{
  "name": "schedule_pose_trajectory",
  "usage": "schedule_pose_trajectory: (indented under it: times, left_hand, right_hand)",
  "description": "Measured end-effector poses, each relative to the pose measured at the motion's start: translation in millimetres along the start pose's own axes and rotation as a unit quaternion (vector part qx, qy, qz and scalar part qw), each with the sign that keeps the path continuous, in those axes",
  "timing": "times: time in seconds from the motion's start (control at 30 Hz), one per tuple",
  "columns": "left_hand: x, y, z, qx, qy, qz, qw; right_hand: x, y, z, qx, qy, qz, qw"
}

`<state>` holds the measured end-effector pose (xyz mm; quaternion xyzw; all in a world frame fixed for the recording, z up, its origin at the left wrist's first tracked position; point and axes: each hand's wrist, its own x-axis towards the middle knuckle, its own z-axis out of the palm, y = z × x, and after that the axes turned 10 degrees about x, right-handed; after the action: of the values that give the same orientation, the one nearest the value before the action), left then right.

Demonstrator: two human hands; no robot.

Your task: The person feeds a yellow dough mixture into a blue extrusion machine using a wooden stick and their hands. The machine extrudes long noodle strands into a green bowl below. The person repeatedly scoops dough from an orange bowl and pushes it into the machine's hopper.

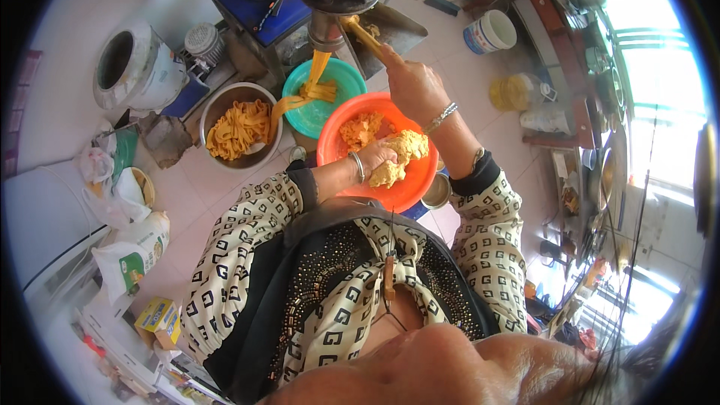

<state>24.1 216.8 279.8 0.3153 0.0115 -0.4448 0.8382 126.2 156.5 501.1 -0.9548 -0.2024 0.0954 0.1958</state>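
Dough in a rough yellow lump is sitting in the person's left hand at the orange basin, nearer that basin's right edge than its left. The left fingers are curling into the lump, which is hiding their tips, so how firmly they are pressing cannot be told. Looser crumbs are lying toward the basin's upper left edge.

The right hand is reaching past the basin's upper edge, its fist wrapping fully around a yellowish stick. The stick's far end is pointing toward a machine's metal nozzle; whether the two are touching is unclear.

Flat yellow strips are hanging from the nozzle into a green basin, crossing its left edge and running to a steel bowl, where more are lying heaped.

The strips are bridging two rims, so a snag or their own weight could tear them or drop them onto the tiled floor. The lump is looking crumbly; a loose hold could let pieces fall over the orange basin's right edge. A slipping stick could knock the right knuckles against metal. No hand is guiding the strips, a likely cause of tangling.
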Motion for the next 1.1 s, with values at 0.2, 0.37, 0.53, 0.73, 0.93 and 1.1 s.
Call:
schedule_pose_trajectory:
  times: [0.2, 0.37, 0.53, 0.73, 0.93, 1.1]
  left_hand:
    - [13.9, -16.6, -3.5, -0.035, 0.013, 0.006, 0.999]
    - [1.0, -5.9, 11.1, 0.069, 0.033, -0.008, 0.997]
    - [-21.3, 21.7, 30.0, -0.033, -0.029, -0.087, 0.995]
    - [-4.4, -9.9, -4.8, -0.129, -0.214, -0.123, 0.960]
    - [-36.8, 8.8, 34.6, -0.174, -0.130, -0.116, 0.969]
    - [-33.4, 9.8, 39.2, -0.046, -0.022, -0.094, 0.994]
  right_hand:
    - [10.4, 6.4, 10.4, -0.021, 0.018, 0.009, 1.000]
    - [7.4, 11.0, 4.7, 0.019, 0.038, 0.009, 0.999]
    - [1.1, 16.8, 5.8, 0.158, 0.111, -0.043, 0.980]
    - [13.7, 26.5, 14.9, 0.192, 0.128, -0.024, 0.973]
    - [6.0, 24.1, -2.3, 0.232, 0.143, -0.067, 0.960]
    - [23.1, 25.8, 11.6, 0.208, 0.140, -0.023, 0.968]
